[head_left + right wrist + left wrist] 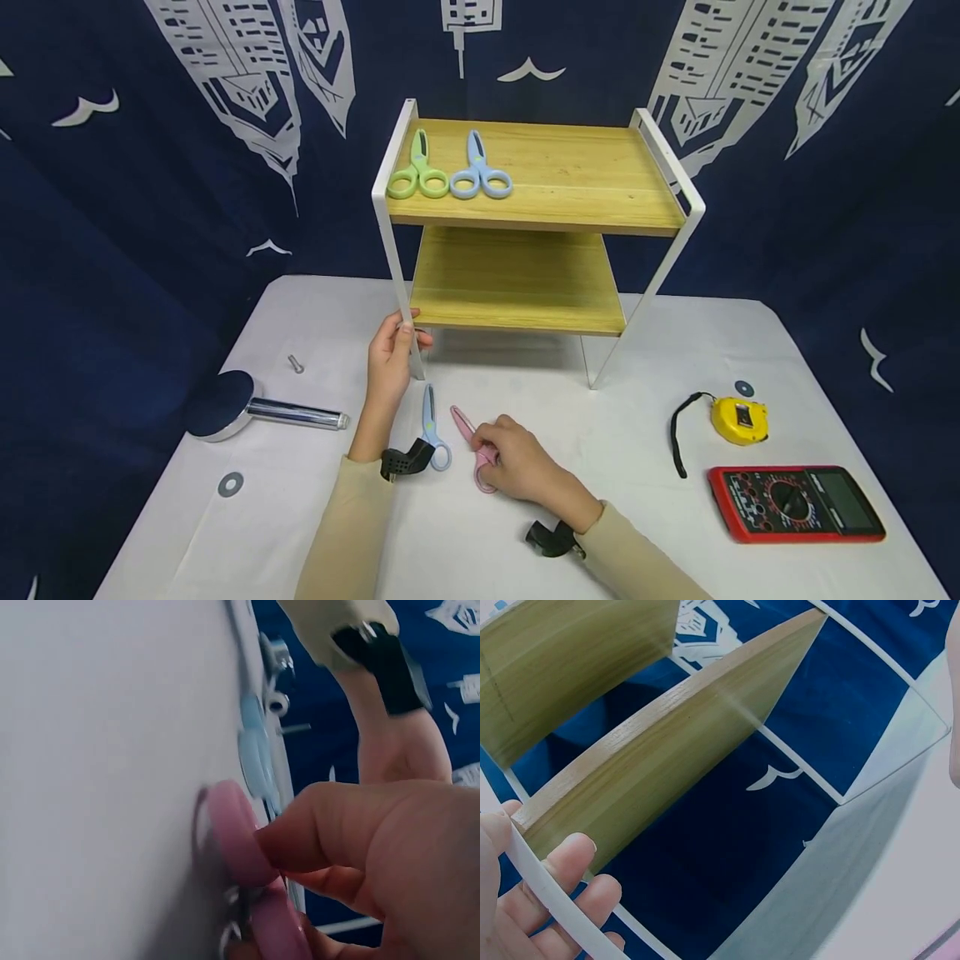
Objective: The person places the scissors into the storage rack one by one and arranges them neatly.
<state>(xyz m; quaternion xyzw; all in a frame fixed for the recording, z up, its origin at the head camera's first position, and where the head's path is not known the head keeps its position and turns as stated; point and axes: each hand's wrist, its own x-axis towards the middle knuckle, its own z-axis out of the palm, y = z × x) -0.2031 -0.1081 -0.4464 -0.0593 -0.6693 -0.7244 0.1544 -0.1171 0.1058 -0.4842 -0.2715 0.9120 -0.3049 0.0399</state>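
My left hand [390, 360] holds the white front left leg of a two-tier wooden shelf [517, 283]. In the left wrist view, its thumb and fingers lie on either side of the white leg [551, 900]. Low over the table, my right hand [521, 460] pinches pink scissors [462, 423] by the handles. Their pink handle loops [238, 832] show between thumb and fingers in the right wrist view. Just left of them lie light blue scissors [430, 417]. Green scissors [419, 171] and another blue pair [479, 171] lie side by side on the top tier.
On the left of the white table are a shower head [225, 404], a bolt [296, 364] and a washer [231, 484]. A yellow tape measure [738, 420], a second washer [744, 388] and a red multimeter [795, 504] lie on the right. A dark blue curtain hangs behind.
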